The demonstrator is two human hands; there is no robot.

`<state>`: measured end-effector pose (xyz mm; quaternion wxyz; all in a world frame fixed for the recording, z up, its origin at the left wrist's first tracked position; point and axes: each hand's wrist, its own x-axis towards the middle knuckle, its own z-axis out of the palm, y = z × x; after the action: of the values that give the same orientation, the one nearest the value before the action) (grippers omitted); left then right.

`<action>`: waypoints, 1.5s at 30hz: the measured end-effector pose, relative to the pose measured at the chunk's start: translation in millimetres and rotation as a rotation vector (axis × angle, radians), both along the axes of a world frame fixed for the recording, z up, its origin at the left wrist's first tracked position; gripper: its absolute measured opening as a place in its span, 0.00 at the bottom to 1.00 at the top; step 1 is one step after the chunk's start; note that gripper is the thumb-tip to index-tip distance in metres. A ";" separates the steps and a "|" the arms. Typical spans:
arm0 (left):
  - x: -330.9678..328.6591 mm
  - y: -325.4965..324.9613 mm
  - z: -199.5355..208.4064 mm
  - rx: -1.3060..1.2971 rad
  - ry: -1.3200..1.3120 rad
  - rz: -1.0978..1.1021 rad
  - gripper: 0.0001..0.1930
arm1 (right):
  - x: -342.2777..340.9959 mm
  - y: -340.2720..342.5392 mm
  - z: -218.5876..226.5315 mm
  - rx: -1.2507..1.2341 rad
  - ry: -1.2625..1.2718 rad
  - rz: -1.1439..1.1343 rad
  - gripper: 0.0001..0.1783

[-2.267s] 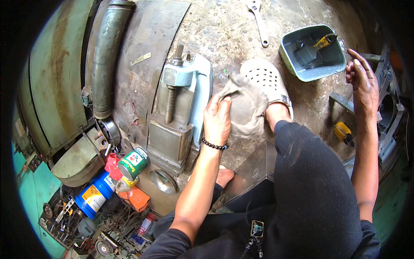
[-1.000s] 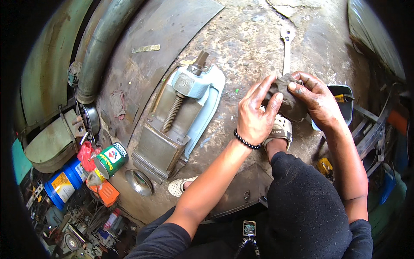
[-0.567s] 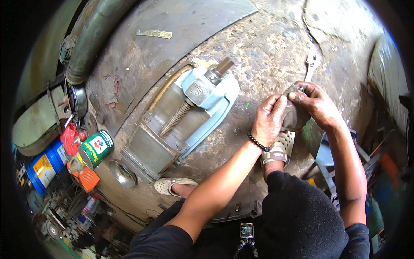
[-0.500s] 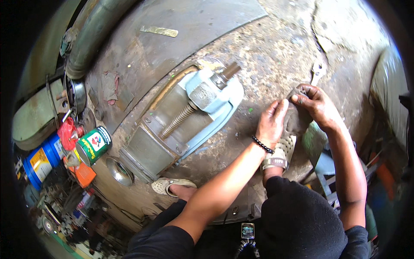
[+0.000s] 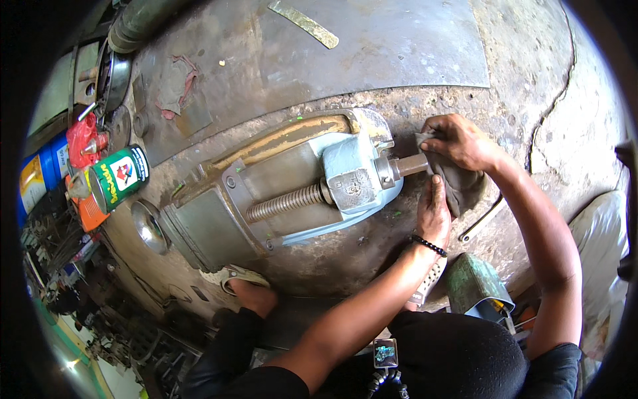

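A large machine vise (image 5: 352, 174), pale blue and grey, lies on the floor in front of me. Its threaded screw (image 5: 287, 203) runs along the bed, and a square-ended shaft (image 5: 411, 165) sticks out at the right. Against that shaft's end is a dark grey rag (image 5: 460, 187). My right hand (image 5: 458, 141) pinches the rag's upper edge between thumb and fingers. From below, my left hand (image 5: 435, 211) grips it with the thumb raised; its other fingers are partly hidden. A wrench (image 5: 484, 218) lies on the floor beside the rag, partly covered by it.
A flat metal sheet (image 5: 372, 56) with a metal strip (image 5: 304, 24) on it lies beyond the vise. At left stand a green can (image 5: 121, 174), a blue bucket (image 5: 46, 169) and a metal bowl (image 5: 147, 226). A green metal box (image 5: 475, 282) sits near my right forearm.
Both hands have brought the rag from beside the vise to the end of its shaft. The view has shifted, so the vise appears turned and the wrench lies lower in the picture.
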<state>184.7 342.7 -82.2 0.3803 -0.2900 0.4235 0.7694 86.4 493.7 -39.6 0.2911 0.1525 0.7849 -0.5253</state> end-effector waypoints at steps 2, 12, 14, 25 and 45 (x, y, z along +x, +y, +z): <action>-1.8 5.3 -3.6 -0.065 0.062 0.004 0.27 | -18.4 -0.6 -6.6 0.029 0.062 0.118 0.13; -16.6 4.2 0.1 -0.330 0.062 0.075 0.24 | -57.2 -20.6 -18.4 0.017 0.224 0.357 0.15; -19.0 3.0 -1.8 -0.324 0.057 0.092 0.23 | -62.1 -23.7 -19.3 0.012 0.253 0.380 0.16; -19.4 -3.3 6.8 -0.242 -0.034 0.171 0.24 | -65.7 -38.9 -19.4 0.118 0.212 0.504 0.20; -21.2 -7.5 2.4 -0.299 0.142 -0.107 0.23 | -48.7 -13.9 -5.6 0.334 0.057 0.265 0.15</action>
<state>163.4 335.3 -79.8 0.3423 -0.2653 0.5740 0.6950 37.7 479.8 -45.2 0.3058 0.0794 0.8822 -0.3491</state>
